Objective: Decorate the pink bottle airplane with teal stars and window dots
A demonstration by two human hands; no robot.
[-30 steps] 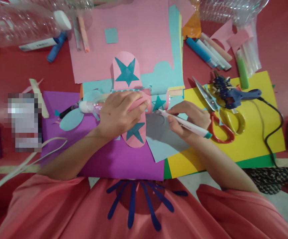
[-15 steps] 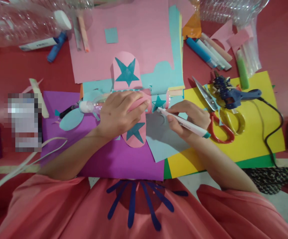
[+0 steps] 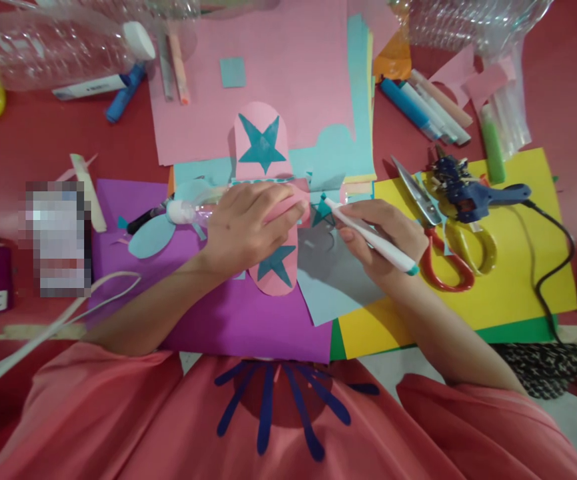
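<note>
My left hand is wrapped over the middle of a clear plastic bottle lying on its side, its white cap pointing left. Rounded pink paper strips with teal stars, one above and one below, stick out from the bottle. Between the thumb and fingers of my right hand is a white marker pen with a teal end. Its tip is at a smaller teal star by the bottle's right end; whether it touches cannot be made out. My left palm hides the bottle's middle.
Right of my right hand lie red-handled scissors and a blue glue gun with a black cord on yellow paper. Purple paper lies under the work. Markers, a large bottle and a phone surround it.
The marker tip has moved slightly up and right over the small star. The whole view has shifted a little; my left hand keeps its hold on the bottle.
</note>
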